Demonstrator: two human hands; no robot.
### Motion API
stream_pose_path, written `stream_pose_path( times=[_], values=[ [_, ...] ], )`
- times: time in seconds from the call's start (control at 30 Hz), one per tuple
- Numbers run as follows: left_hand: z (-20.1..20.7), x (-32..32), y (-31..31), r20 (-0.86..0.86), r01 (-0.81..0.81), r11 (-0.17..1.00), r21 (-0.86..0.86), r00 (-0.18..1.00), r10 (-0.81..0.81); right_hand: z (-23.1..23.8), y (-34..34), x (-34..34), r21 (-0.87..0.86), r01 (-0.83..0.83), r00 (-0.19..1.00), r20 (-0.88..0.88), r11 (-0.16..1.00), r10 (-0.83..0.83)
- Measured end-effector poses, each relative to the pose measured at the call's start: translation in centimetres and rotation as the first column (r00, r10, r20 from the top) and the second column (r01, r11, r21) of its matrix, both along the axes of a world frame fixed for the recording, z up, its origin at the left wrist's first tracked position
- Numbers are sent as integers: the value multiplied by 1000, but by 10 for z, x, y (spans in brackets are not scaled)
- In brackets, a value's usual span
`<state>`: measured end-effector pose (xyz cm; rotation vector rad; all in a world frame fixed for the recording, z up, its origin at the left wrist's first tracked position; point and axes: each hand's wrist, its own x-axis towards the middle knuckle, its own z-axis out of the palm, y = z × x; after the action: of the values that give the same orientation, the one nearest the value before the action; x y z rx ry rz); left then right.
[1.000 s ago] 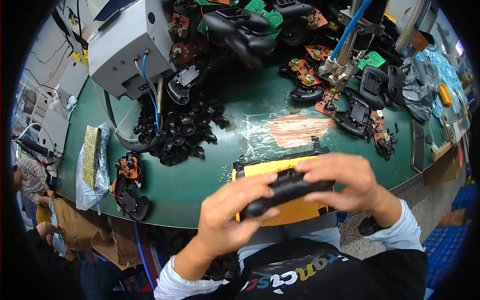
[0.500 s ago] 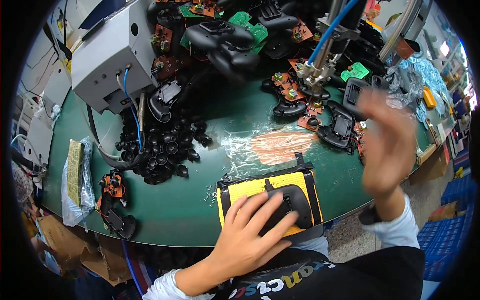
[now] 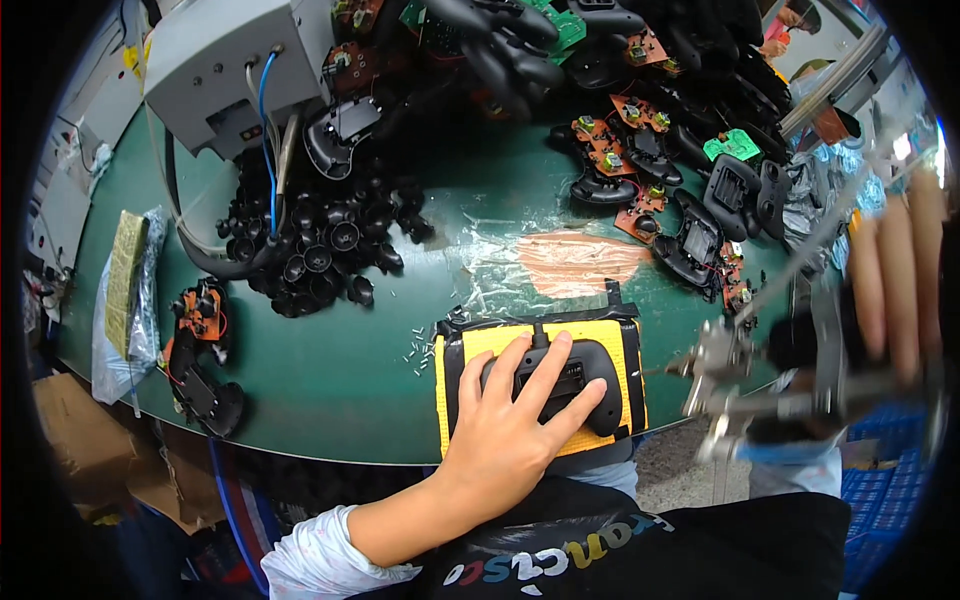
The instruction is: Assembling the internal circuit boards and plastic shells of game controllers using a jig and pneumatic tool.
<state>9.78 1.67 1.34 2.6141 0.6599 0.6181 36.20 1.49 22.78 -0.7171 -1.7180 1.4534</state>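
A black game controller [image 3: 599, 365] lies back side up on a yellow pad [image 3: 470, 346] bound with black tape. My left hand [image 3: 505, 425] holds it down, fingers spread over its shell and thumb on its right grip. At the right, my right hand [image 3: 895, 285] is wrapped round the dark body of a power screwdriver [image 3: 725, 355]. Its metal nose and thin tip point left, toward the controller but apart from it. Motion blurs the tool and that hand. Small screws [image 3: 418, 350] lie left of the pad.
Black thumbstick caps [image 3: 325, 240] are heaped by a grey machine [image 3: 235, 75] with hoses. Opened controllers with circuit boards [image 3: 690, 235] sit at the right, and more shells pile up behind. One opened controller [image 3: 205, 375] and a bagged yellowish block [image 3: 125, 280] lie at the left.
My right hand has moved right and now grips the screwdriver, which has swung down from above the table. My left hand stays on the controller. The view has shifted slightly.
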Motion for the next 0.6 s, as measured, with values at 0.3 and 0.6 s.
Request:
stream_pose_path(
  times=[0.3, 0.6],
  values=[
    [-3, 2, -4, 32, -2, 1000, 25, 999, 1, 3, -50, 11, -61, -153, 979, 125, 986, 159],
    [-1, -1, -5, 53, 1, 1000, -5, 999, -1, -41, -58, -10, 279, 10, 999, 44, 960, -23]
  ],
)
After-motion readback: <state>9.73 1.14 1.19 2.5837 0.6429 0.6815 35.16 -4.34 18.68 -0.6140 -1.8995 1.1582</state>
